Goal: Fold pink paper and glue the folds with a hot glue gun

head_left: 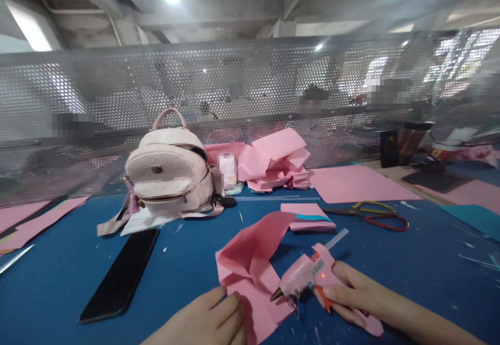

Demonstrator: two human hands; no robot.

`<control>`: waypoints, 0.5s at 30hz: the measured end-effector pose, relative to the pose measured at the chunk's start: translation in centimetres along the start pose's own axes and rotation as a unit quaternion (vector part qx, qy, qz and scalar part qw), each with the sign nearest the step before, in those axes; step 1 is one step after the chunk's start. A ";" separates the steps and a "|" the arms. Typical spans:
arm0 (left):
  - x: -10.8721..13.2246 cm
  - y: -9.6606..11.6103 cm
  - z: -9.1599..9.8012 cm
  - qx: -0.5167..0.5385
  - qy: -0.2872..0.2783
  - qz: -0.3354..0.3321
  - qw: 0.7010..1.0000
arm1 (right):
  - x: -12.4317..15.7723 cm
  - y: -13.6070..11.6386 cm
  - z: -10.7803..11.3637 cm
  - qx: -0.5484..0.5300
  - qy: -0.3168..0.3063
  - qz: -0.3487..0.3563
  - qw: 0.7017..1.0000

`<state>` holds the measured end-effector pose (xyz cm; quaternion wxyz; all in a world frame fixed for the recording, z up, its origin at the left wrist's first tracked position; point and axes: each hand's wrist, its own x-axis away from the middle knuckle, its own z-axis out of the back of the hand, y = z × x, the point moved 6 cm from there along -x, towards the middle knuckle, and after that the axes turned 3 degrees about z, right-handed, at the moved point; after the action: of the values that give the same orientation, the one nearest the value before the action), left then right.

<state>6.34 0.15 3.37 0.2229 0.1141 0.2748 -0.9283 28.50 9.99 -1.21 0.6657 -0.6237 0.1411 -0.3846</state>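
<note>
My right hand is wrapped round a pink glue gun, a finger on its orange trigger and a clear glue stick poking out the back. The nozzle points left and down at a folded pink paper piece on the blue table. My left hand lies at the paper's lower left edge, fingers curled and pressing it down.
A pale pink backpack stands behind, a black phone left of the paper. Crumpled pink paper, a flat pink sheet, a small pink stack and scissors lie beyond. A perforated metal screen closes the back.
</note>
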 end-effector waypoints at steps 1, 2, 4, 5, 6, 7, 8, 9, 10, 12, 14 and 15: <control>-0.1 0.1 0.1 0.010 0.013 0.006 1.000 | -0.1 0.1 0.1 0.000 -0.003 0.005 1.000; -0.2 0.2 0.1 0.021 0.030 0.016 0.999 | -0.2 0.1 0.2 0.001 -0.006 0.009 1.000; -0.2 0.4 -0.1 0.039 0.056 0.038 0.997 | -0.4 0.1 0.3 0.001 -0.011 0.017 1.000; -0.2 0.5 -0.3 0.041 0.063 0.048 0.996 | -0.4 0.0 0.3 0.001 -0.013 0.021 1.000; -0.2 0.6 -0.5 0.039 0.069 0.054 0.995 | -0.4 0.0 0.3 0.001 -0.016 0.024 1.000; -0.1 0.7 -0.9 0.033 0.070 0.062 0.995 | -0.4 -0.1 0.3 0.002 -0.018 0.025 1.000; 0.0 0.7 -1.2 0.031 0.069 0.071 0.995 | -0.3 -0.2 0.3 0.003 -0.016 0.025 1.000; 0.2 0.8 -1.5 0.032 0.066 0.080 0.994 | -0.3 -0.3 0.4 0.004 -0.014 0.025 1.000; 0.3 0.8 -1.8 0.037 0.063 0.090 0.993 | -0.2 -0.4 0.5 0.004 -0.011 0.026 1.000; 0.4 0.7 -2.3 0.052 0.041 0.111 0.992 | 0.1 -0.9 0.6 0.001 -0.018 0.032 0.999; 0.5 0.7 -2.5 0.059 0.016 0.123 0.990 | 0.5 -1.3 0.5 -0.002 -0.042 0.036 0.998; 0.5 0.7 -2.5 0.059 0.006 0.127 0.990 | 0.8 -1.5 0.3 -0.004 -0.059 0.035 0.998</control>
<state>6.50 0.88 0.81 0.3305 0.1665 0.2038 -0.9064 28.75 9.76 0.45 0.6836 -0.6424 0.1245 -0.3234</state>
